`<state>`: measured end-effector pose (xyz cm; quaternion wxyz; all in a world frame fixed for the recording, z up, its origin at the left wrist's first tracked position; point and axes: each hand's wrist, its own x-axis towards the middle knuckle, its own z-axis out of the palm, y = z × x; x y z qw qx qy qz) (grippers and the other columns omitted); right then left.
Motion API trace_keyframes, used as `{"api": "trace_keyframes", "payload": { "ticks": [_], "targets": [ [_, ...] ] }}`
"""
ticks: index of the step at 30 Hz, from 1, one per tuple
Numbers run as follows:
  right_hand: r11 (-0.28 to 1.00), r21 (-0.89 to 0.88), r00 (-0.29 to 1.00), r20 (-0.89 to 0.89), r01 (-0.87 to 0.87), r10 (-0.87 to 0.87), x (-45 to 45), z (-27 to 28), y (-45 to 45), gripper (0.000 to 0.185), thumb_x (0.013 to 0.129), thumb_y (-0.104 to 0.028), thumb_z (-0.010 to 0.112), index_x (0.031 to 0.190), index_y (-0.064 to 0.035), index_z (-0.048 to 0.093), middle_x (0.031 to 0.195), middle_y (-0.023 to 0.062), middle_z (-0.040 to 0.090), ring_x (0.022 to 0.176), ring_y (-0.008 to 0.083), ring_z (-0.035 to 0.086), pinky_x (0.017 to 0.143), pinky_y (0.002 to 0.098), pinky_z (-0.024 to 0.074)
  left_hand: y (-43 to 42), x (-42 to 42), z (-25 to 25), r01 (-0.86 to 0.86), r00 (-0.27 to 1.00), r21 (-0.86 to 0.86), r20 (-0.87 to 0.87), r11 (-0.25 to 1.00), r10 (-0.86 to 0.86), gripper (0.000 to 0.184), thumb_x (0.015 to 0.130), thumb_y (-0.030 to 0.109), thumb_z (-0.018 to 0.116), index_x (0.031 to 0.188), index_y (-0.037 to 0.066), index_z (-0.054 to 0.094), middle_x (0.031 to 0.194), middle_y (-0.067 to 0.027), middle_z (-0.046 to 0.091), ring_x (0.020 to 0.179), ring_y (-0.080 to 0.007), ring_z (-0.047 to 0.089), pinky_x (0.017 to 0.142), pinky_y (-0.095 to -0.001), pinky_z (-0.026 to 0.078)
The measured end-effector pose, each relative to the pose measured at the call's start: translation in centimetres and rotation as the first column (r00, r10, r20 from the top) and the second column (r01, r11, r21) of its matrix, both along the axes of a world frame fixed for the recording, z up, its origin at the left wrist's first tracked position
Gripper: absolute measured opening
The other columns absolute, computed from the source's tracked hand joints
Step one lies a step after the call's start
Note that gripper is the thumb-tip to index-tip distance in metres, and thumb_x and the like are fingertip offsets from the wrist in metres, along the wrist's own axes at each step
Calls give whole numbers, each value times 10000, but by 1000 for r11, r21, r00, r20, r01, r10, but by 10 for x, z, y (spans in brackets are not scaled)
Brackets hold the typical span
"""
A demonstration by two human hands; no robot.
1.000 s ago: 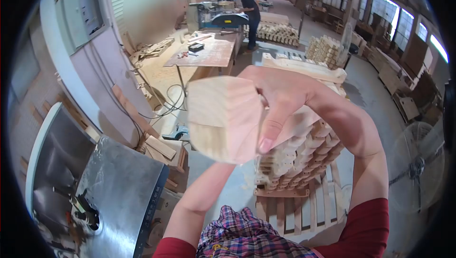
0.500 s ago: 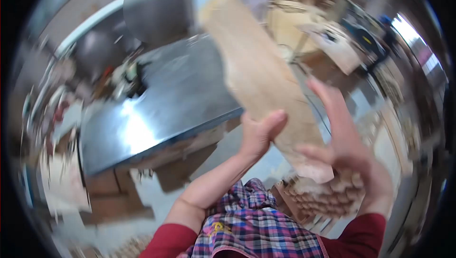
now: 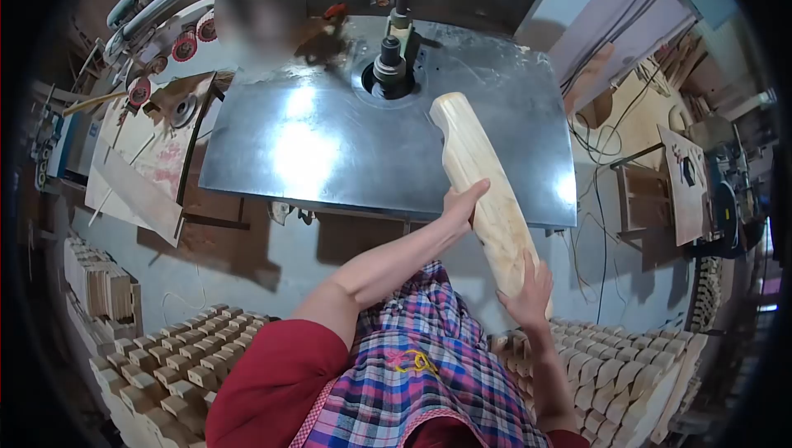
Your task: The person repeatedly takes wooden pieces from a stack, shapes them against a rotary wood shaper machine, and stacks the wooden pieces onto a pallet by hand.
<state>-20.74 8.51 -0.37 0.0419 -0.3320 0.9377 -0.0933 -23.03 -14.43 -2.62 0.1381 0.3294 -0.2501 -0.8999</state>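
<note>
Head view: left hand (image 3: 463, 205) clasps a wooden block (image 3: 502, 225) mid-length; right hand (image 3: 529, 294) grips its near end. One edge is already curved; its far end is over the metal table (image 3: 371, 147), apart from the spindle (image 3: 389, 58). Remaining shaping is unclear.

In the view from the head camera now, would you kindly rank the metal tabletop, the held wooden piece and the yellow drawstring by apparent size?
1. Metal tabletop
2. Held wooden piece
3. Yellow drawstring
</note>
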Motion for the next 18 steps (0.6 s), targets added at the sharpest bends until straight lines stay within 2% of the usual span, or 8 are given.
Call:
{"api": "trace_keyframes", "payload": {
  "ticks": [6, 12, 18],
  "targets": [
    [998, 33, 999, 14, -51, 50, -68, -30, -59, 966, 523, -215, 771, 1384, -224, 332, 1241, 222, 349, 1020, 369, 395, 912, 412, 303, -69, -41, -30, -20, 999, -32, 37, 999, 21, 498, 759, 173, 696, 1119, -91, 477, 1014, -187, 603, 844, -236, 621, 720, -285, 517],
    [986, 77, 988, -45, -147, 151, -149, -45, -85, 937, 499, -212, 788, 1350, -249, 398, 1257, 211, 356, 1054, 368, 393, 940, 418, 308, -97, -103, -64, -110, 991, -56, 70, 992, 114, 508, 749, 192, 706, 1101, -103, 492, 1001, -193, 606, 835, -238, 622, 714, -283, 516],
    [960, -16, 960, 6, -279, 279, -235, -64, -96, 918, 483, -217, 798, 1326, -266, 440, 1279, 218, 348, 1081, 377, 387, 958, 421, 299, -106, -161, -99, -223, 962, -126, 128, 967, 239, 519, 738, 211, 716, 1083, -115, 507, 989, -198, 609, 826, -240, 622, 708, -281, 514]
  ]
}}
